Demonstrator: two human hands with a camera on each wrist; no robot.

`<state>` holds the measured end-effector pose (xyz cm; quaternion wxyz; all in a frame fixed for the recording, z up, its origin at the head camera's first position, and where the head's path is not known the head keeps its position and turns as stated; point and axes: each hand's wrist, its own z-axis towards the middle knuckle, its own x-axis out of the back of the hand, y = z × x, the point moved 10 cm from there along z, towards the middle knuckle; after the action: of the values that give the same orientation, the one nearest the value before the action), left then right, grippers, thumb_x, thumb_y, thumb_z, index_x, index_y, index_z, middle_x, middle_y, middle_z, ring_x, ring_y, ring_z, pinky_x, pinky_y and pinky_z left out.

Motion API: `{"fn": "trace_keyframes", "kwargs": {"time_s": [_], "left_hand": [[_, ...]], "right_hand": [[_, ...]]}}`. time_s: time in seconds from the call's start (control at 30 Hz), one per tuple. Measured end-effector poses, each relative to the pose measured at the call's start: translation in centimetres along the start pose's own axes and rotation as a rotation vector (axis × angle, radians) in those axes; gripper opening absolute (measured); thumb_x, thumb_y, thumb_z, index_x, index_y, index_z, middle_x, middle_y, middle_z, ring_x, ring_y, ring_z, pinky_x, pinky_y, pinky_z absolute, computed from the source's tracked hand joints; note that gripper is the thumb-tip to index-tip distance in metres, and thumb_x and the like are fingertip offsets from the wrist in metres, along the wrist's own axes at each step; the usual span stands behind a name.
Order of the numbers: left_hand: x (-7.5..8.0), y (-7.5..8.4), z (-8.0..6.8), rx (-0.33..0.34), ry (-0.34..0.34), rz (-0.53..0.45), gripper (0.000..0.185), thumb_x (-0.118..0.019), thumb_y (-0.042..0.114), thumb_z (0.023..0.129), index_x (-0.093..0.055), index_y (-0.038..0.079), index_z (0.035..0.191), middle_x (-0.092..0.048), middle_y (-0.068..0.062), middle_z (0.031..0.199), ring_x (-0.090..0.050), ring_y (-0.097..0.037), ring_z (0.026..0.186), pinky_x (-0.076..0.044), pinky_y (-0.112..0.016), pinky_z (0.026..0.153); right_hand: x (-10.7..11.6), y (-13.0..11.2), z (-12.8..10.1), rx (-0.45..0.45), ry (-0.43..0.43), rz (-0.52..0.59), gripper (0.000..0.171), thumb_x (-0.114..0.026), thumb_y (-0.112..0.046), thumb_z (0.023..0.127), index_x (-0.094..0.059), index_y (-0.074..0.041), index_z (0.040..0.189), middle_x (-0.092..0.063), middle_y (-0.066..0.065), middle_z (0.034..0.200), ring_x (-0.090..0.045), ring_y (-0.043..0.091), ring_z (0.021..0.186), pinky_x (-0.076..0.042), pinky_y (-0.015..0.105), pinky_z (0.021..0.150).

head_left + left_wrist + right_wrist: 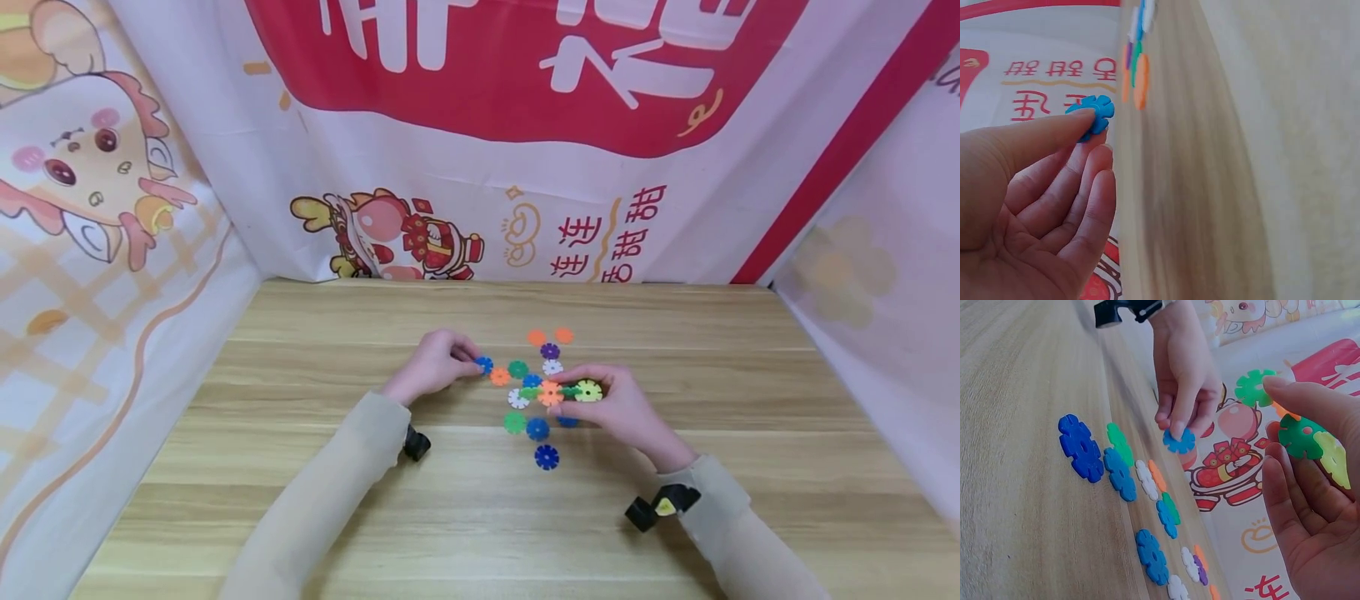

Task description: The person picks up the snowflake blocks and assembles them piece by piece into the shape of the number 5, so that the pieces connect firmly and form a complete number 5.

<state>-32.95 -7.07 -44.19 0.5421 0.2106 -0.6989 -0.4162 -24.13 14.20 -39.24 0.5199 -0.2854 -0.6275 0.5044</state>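
My left hand (435,365) pinches a blue snowflake disc (1102,107) between thumb and fingers, above the left end of the loose discs. In my right hand (618,406) is a joined piece of several snowflake discs. It has a light green disc (1251,387) at one end, an orange disc (550,393) and a dark green disc (1297,439) in the middle, and a yellow disc (589,391) at the other end. Thumb and fingers grip this piece by its middle, over the loose discs. The left hand's disc is apart from it.
Loose discs lie flat on the wooden table (465,517), among them a dark blue disc (547,457), a green disc (515,423), a purple disc (550,352) and a white disc (517,399). A printed cloth (450,150) hangs behind the table's far edge.
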Motion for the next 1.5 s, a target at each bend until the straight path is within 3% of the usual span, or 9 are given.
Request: {"fn": "trace_keyframes", "kwargs": {"time_s": [0.23, 0.4, 0.53, 0.7, 0.87, 1.1, 1.3, 1.5], "left_hand": [[0.0, 1.1, -1.9, -0.049, -0.011, -0.038, 0.011, -0.073, 0.026, 0.084, -0.072, 0.023, 0.094, -0.066, 0.007, 0.086, -0.059, -0.016, 0.078, -0.050, -0.034, 0.065], [-0.8, 1.7, -3.1, -0.070, -0.060, -0.169, 0.018, -0.069, 0.033, 0.086, -0.071, 0.023, 0.100, -0.069, 0.005, 0.086, -0.064, -0.024, 0.081, -0.052, -0.044, 0.068], [-1.5, 2.6, -4.0, -0.100, -0.090, -0.243, 0.021, -0.068, 0.031, 0.086, -0.070, 0.020, 0.104, -0.069, 0.003, 0.086, -0.066, -0.029, 0.082, -0.051, -0.050, 0.071], [-1.7, 3.9, -5.0, -0.134, -0.088, -0.266, 0.017, -0.067, 0.026, 0.088, -0.070, 0.019, 0.103, -0.068, 0.001, 0.086, -0.065, -0.029, 0.080, -0.051, -0.052, 0.071], [-2.1, 4.6, -5.7, -0.134, -0.112, -0.283, 0.015, -0.065, 0.024, 0.090, -0.070, 0.019, 0.103, -0.068, 0.000, 0.088, -0.064, -0.033, 0.082, -0.051, -0.053, 0.071], [-2.4, 5.0, -6.2, -0.122, -0.108, -0.254, 0.015, -0.066, 0.029, 0.089, -0.070, 0.022, 0.102, -0.067, 0.002, 0.090, -0.064, -0.019, 0.078, -0.052, -0.050, 0.072], [-2.4, 5.3, -6.3, -0.138, -0.092, -0.217, 0.015, -0.066, 0.032, 0.089, -0.070, 0.024, 0.101, -0.067, 0.005, 0.089, -0.063, -0.015, 0.078, -0.052, -0.047, 0.071], [-2.7, 5.3, -6.3, -0.125, -0.116, -0.284, 0.016, -0.066, 0.028, 0.089, -0.070, 0.020, 0.102, -0.069, 0.002, 0.088, -0.066, -0.025, 0.081, -0.054, -0.046, 0.072]], "right_hand": [[0.2, -0.7, -0.1, -0.013, 0.005, -0.017, 0.035, -0.081, -0.022, 0.075, -0.069, -0.013, 0.107, -0.065, -0.003, 0.108, -0.054, 0.023, 0.103, -0.039, 0.052, 0.089], [0.3, 0.8, 0.3, 0.001, 0.013, -0.015, 0.036, -0.082, -0.027, 0.073, -0.070, -0.017, 0.106, -0.065, -0.004, 0.109, -0.055, 0.021, 0.103, -0.041, 0.052, 0.089], [0.4, 2.0, 0.7, 0.020, 0.016, -0.006, 0.036, -0.082, -0.028, 0.072, -0.071, -0.020, 0.106, -0.065, -0.004, 0.110, -0.056, 0.019, 0.102, -0.046, 0.044, 0.086], [0.5, 1.9, 0.8, 0.042, 0.010, -0.007, 0.035, -0.081, -0.022, 0.074, -0.070, -0.018, 0.107, -0.065, -0.003, 0.111, -0.056, 0.019, 0.103, -0.046, 0.043, 0.085], [0.2, -0.4, 0.2, 0.049, -0.008, -0.008, 0.034, -0.079, -0.016, 0.076, -0.069, -0.011, 0.108, -0.065, 0.000, 0.112, -0.056, 0.019, 0.103, -0.044, 0.050, 0.087], [0.1, -0.7, 0.0, 0.028, 0.009, -0.019, 0.036, -0.081, -0.020, 0.074, -0.070, -0.012, 0.107, -0.066, -0.002, 0.107, -0.057, 0.028, 0.099, -0.049, 0.040, 0.080], [-0.2, -0.9, -0.1, 0.063, -0.015, -0.022, 0.035, -0.080, -0.019, 0.075, -0.069, -0.012, 0.107, -0.066, -0.001, 0.106, -0.058, 0.026, 0.098, -0.050, 0.038, 0.079], [-0.6, -0.9, -0.1, 0.070, -0.040, -0.014, 0.034, -0.079, -0.016, 0.076, -0.067, -0.012, 0.108, -0.065, 0.000, 0.105, -0.056, 0.022, 0.101, -0.043, 0.043, 0.086]]}}
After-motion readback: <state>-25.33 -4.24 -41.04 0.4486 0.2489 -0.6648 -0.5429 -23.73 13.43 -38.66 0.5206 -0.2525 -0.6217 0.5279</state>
